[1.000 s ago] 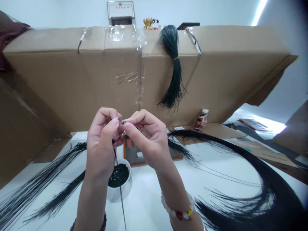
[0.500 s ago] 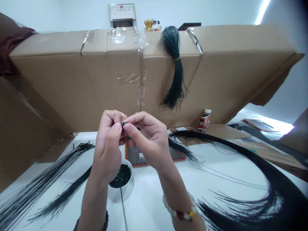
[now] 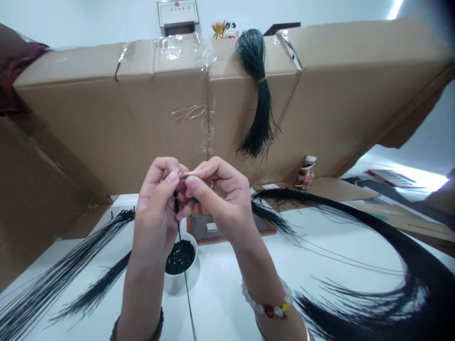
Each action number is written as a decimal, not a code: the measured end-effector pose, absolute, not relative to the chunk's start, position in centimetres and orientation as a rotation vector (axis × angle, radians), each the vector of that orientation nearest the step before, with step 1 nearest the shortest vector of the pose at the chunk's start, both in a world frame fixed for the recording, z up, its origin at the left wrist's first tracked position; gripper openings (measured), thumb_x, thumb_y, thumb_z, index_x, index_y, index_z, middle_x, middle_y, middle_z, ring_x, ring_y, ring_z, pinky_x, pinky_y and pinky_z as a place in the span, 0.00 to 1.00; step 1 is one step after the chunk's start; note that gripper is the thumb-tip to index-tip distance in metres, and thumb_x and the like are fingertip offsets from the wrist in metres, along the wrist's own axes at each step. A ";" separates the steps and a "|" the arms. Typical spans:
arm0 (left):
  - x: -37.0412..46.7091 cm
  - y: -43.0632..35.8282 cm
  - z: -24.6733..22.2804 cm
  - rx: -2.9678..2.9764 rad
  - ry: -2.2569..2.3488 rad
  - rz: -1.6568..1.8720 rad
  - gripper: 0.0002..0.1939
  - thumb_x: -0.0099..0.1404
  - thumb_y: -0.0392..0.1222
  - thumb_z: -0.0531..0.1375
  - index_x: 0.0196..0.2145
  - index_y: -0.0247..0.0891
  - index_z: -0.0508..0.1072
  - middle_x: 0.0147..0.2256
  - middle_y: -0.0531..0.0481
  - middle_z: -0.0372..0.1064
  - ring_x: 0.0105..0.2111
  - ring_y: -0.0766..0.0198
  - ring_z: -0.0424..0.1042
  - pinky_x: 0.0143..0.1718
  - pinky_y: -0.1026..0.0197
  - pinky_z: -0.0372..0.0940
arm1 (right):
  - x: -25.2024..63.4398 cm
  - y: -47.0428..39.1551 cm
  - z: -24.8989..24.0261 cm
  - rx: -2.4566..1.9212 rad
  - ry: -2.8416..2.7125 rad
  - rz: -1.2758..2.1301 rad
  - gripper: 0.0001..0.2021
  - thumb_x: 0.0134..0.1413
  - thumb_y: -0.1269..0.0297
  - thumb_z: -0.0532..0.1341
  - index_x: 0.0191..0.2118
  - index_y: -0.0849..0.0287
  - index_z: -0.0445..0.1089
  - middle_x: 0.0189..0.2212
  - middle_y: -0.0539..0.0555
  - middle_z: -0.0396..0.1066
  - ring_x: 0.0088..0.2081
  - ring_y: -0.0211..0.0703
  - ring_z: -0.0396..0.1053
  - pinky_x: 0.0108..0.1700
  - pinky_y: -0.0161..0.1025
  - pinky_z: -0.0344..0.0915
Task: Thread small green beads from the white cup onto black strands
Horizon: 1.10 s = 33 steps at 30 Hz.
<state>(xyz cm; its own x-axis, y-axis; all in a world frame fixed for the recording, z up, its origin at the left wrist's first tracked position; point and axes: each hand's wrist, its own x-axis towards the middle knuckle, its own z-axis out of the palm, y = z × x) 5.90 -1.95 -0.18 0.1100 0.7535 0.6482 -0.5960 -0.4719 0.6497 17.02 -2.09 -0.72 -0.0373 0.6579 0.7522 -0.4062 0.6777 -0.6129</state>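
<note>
My left hand [image 3: 156, 199] is closed in a pinch on a dark cord [image 3: 188, 296], which hangs from the fingers past the bowl toward the bottom edge. Small dark knots or beads [image 3: 176, 202] show on the cord just below the fingertips. My right hand [image 3: 222, 194] pinches a tiny dark green bead [image 3: 186, 176] between thumb and forefinger, close to the left fingertips. Beneath the hands stands a white bowl [image 3: 176, 285] filled with small dark green pieces [image 3: 180, 257].
Bundles of dark cord lie at the left [image 3: 71, 263] and right [image 3: 384, 237]. Another bundle [image 3: 262, 109] hangs over the cardboard wall [image 3: 159, 113]. Behind the hands is a red-rimmed tray [image 3: 201, 241]; a bottle [image 3: 305, 174] stands farther right.
The hands have drawn slightly apart at the fingertips, and the left has tilted outward. The knotted part of the cord now shows below the left fingers. The view has shifted a little.
</note>
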 end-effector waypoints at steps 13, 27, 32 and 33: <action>5.5 -1.6 -0.4 1.512 0.300 1.669 0.08 0.66 0.33 0.58 0.29 0.38 0.68 0.25 0.56 0.64 0.18 0.75 0.61 0.16 0.74 0.61 | 18.0 -2.2 -0.4 -0.304 -1.487 0.673 0.07 0.58 0.62 0.67 0.33 0.57 0.70 0.28 0.47 0.73 0.29 0.35 0.72 0.34 0.34 0.72; 4.4 -1.7 -0.2 1.679 0.380 1.648 0.07 0.66 0.32 0.59 0.29 0.39 0.70 0.27 0.55 0.66 0.24 0.72 0.66 0.25 0.71 0.66 | 18.3 -2.3 -0.3 -0.344 -1.525 0.807 0.08 0.58 0.61 0.68 0.34 0.57 0.69 0.28 0.47 0.74 0.29 0.36 0.73 0.35 0.36 0.74; 3.8 -1.7 -0.2 1.758 0.412 1.619 0.08 0.67 0.31 0.58 0.29 0.39 0.70 0.26 0.55 0.65 0.26 0.70 0.67 0.27 0.70 0.66 | 18.5 -2.4 -0.3 -0.352 -1.547 0.777 0.08 0.55 0.63 0.70 0.33 0.57 0.70 0.29 0.48 0.74 0.31 0.37 0.74 0.38 0.36 0.74; 3.8 -1.6 -0.3 1.772 0.414 1.619 0.08 0.67 0.31 0.58 0.29 0.39 0.71 0.26 0.55 0.65 0.27 0.70 0.67 0.27 0.69 0.65 | 18.5 -2.4 -0.2 -0.358 -1.550 0.775 0.08 0.55 0.62 0.70 0.33 0.57 0.70 0.29 0.48 0.74 0.32 0.37 0.74 0.38 0.36 0.74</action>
